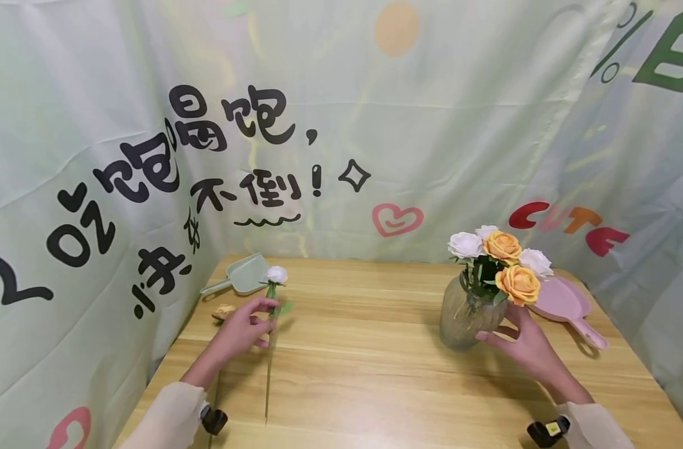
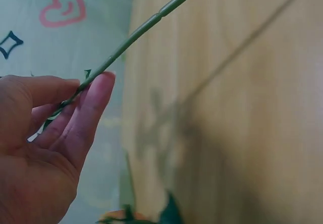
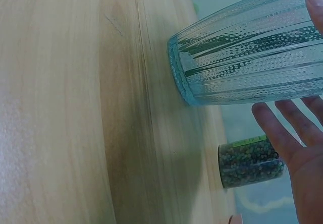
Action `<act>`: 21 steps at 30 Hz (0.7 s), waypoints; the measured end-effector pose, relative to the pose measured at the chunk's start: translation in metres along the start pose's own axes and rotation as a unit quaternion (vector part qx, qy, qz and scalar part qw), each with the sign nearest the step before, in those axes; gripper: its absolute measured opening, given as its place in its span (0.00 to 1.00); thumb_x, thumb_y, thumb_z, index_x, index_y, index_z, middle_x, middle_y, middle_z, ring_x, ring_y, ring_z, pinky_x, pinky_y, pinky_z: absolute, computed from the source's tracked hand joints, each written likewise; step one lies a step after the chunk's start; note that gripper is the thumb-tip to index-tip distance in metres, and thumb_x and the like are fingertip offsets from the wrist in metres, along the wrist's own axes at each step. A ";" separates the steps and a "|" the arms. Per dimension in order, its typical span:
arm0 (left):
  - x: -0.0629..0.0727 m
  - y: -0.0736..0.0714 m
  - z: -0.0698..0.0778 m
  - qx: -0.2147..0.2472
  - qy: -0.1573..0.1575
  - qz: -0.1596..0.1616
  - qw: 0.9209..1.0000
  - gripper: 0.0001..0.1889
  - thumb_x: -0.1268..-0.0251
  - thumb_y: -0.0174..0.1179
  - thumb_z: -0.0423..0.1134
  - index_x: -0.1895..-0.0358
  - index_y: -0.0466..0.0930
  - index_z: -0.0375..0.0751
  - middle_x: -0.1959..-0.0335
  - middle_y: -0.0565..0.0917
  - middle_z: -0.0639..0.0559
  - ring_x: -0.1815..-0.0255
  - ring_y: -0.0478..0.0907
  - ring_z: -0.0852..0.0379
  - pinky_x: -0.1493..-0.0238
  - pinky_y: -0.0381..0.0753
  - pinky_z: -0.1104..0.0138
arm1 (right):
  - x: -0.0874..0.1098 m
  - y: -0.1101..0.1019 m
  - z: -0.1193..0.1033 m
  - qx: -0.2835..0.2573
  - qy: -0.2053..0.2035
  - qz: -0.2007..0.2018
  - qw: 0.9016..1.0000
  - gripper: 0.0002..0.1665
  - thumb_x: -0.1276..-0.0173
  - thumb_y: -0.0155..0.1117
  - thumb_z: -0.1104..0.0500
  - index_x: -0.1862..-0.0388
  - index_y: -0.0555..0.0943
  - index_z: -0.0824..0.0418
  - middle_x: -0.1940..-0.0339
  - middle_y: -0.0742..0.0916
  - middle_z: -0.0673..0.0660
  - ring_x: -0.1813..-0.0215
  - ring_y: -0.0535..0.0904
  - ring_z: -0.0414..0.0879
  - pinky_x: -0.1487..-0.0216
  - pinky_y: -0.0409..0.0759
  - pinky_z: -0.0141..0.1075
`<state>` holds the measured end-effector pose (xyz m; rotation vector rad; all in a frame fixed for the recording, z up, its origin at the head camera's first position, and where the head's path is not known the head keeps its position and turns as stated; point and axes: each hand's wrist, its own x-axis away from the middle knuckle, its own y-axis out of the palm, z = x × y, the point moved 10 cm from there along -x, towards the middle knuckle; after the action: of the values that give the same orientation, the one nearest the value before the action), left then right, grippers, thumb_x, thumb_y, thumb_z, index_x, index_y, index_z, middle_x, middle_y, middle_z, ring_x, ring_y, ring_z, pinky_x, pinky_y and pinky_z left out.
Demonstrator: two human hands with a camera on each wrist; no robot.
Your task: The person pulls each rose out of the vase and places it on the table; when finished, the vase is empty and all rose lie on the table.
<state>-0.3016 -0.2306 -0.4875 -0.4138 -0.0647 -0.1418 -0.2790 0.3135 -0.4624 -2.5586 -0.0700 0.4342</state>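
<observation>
My left hand (image 1: 244,330) pinches the green stem (image 2: 132,38) of a single white rose (image 1: 276,274) between thumb and fingers. That rose is upright in the head view, bloom above the hand and long stem hanging below. A ribbed glass vase (image 1: 459,318) stands on the right side of the table, with my right hand (image 1: 523,349) gripping its side, thumb toward the front. In the right wrist view the fingers lie along the textured glass wall (image 3: 252,57). White roses (image 1: 465,245) and orange roses (image 1: 518,284) fill the vase mouth.
On the wooden table (image 1: 363,362), a pale green dustpan-shaped scoop (image 1: 248,273) lies back left, an orange flower (image 1: 223,313) beside the left hand. A pink pan (image 1: 562,299) sits right of the vase. The right wrist view shows a jar of dark granules (image 3: 251,163). Printed cloth (image 1: 330,156) hangs behind.
</observation>
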 end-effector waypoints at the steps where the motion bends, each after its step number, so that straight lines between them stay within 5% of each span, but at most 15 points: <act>1: 0.002 0.001 -0.006 -0.001 -0.005 -0.003 1.000 0.21 0.24 0.64 0.26 0.31 0.78 0.36 0.35 0.81 0.33 0.56 0.88 0.48 0.65 0.96 0.61 | 0.000 0.000 0.000 -0.001 -0.001 0.000 1.000 0.54 0.31 0.79 0.66 0.13 0.60 0.65 0.31 0.70 0.22 0.34 0.66 0.13 0.46 0.81 0.15; 10: 0.018 0.006 -0.040 -0.008 -0.053 -0.013 0.998 0.20 0.24 0.64 0.26 0.33 0.79 0.36 0.35 0.82 0.33 0.59 0.88 0.51 0.65 0.96 0.60 | 0.000 0.000 0.002 0.007 0.010 -0.004 1.000 0.54 0.29 0.79 0.64 0.12 0.59 0.63 0.30 0.69 0.24 0.34 0.65 0.13 0.45 0.81 0.15; 21: 0.031 0.000 -0.049 -0.082 -0.061 0.020 0.995 0.18 0.27 0.66 0.26 0.37 0.82 0.39 0.42 0.86 0.39 0.66 0.85 0.53 0.73 0.93 0.62 | 0.000 0.000 0.000 0.006 0.002 -0.003 1.000 0.54 0.30 0.79 0.66 0.12 0.60 0.62 0.30 0.70 0.23 0.34 0.66 0.14 0.45 0.82 0.16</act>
<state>-0.2690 -0.2547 -0.5289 -0.5867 -0.1654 -0.0828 -0.2794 0.3136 -0.4623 -2.5470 -0.0747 0.4256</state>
